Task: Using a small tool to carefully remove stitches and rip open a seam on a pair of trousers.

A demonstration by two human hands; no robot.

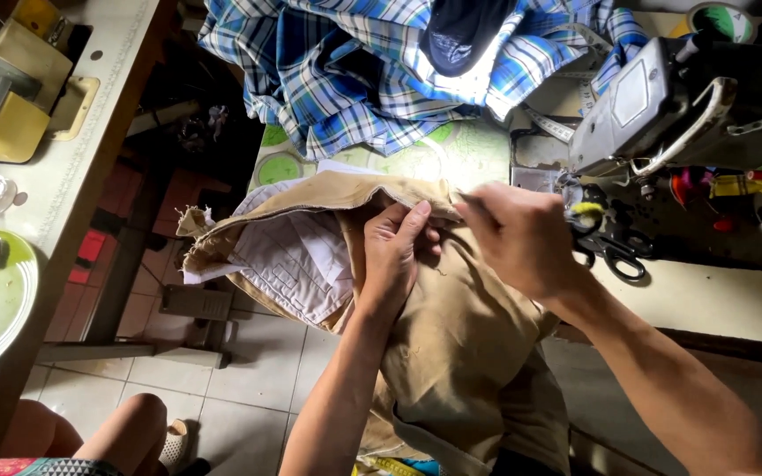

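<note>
Pinching the tan trousers in both hands, left hand flat-gripped and right hand closed on a thin, indistinct tool, risks pricking a finger or tearing the seam.

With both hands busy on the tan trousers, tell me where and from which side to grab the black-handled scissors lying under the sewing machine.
Take the black-handled metal scissors by the finger loops, coming from the near table edge. The loops face the person and lie flat on the table, apart from the grey sewing machine; the blades point back under it and are mostly hidden. The right hand is nearest, beside them; the left hand presses the tan cloth trousers.
</note>
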